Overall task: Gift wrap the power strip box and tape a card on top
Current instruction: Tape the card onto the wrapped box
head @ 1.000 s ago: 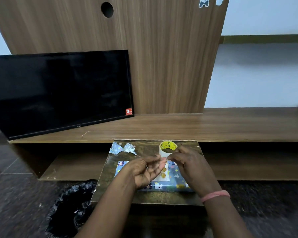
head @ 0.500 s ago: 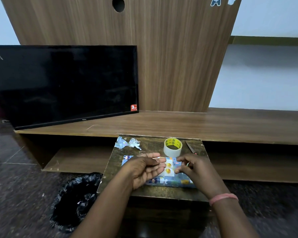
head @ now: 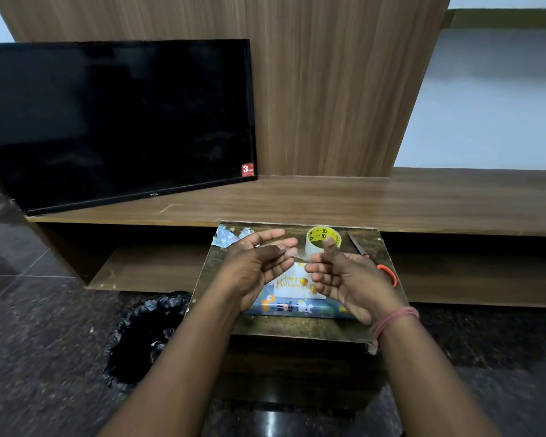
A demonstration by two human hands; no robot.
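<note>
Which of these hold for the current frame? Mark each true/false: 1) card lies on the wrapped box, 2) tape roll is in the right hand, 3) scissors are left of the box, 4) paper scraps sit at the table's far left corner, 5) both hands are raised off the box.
1) True: the birthday card lies on the wrapped box.
2) False: the tape roll stands on the small table behind the right hand.
3) False: the scissors lie to the box's right.
4) True: the paper scraps sit there.
5) True: the left hand and right hand hover above it, fingers relaxed, holding nothing visible.
</note>
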